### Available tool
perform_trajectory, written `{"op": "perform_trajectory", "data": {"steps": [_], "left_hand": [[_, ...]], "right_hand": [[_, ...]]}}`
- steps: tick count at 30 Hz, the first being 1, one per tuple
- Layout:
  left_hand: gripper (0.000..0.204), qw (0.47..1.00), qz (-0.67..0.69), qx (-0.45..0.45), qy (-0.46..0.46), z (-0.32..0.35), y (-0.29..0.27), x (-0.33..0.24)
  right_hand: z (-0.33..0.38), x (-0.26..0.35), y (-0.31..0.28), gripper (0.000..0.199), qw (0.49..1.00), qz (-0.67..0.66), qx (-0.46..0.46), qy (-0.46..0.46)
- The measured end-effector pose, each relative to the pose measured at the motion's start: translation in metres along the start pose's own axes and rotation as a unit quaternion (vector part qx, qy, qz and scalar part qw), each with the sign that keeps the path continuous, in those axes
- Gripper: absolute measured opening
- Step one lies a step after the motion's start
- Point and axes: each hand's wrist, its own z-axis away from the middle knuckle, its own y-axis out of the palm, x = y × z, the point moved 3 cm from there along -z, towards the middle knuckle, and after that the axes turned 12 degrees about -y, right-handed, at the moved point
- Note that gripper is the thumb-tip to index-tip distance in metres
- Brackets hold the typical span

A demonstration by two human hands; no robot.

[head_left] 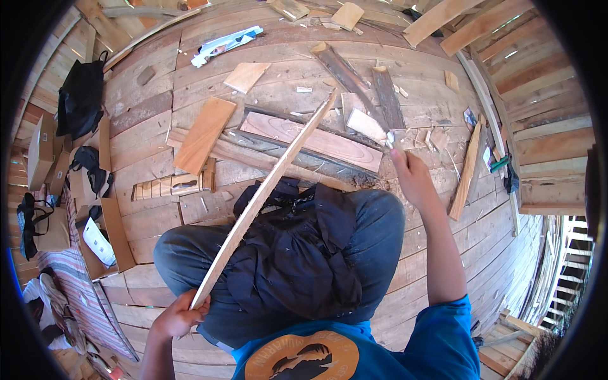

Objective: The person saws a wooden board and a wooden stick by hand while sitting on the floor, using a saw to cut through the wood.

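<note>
My left hand [180,316] is closed around the lower end of a long, thin wooden strip [259,199]. The strip slants up and away to the right over my lap, its far end narrow and rough. Out to the right, my right hand [410,174] grips the handle of what looks like a broad-bladed knife [367,126], its pale, bright blade pointing left above the floor. Beneath the strip, a reddish board [310,140] with curved grain lies on a darker piece. A dark cloth [285,259] covers my lap.
Boards [204,136], bark-edged pieces [387,98] and shavings lie scattered on the plank floor. Open cardboard boxes [117,237] and a black bag [81,95] stand at the left. A blue-white wrapper [227,45] lies far off. A slatted wooden wall [548,126] rises at right.
</note>
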Motion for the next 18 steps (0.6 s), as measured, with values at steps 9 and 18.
{"op": "perform_trajectory", "data": {"steps": [9,18], "left_hand": [[0.022,0.997,-0.046,-0.030,0.049,0.000,0.002,0.004],[0.025,0.989,-0.103,-0.085,0.069,0.004,0.012,0.008]], "right_hand": [[0.094,0.022,0.040,0.049,0.995,-0.090,-0.032,-0.016],[0.093,0.095,0.049,0.061,0.981,0.022,0.149,-0.120]]}}
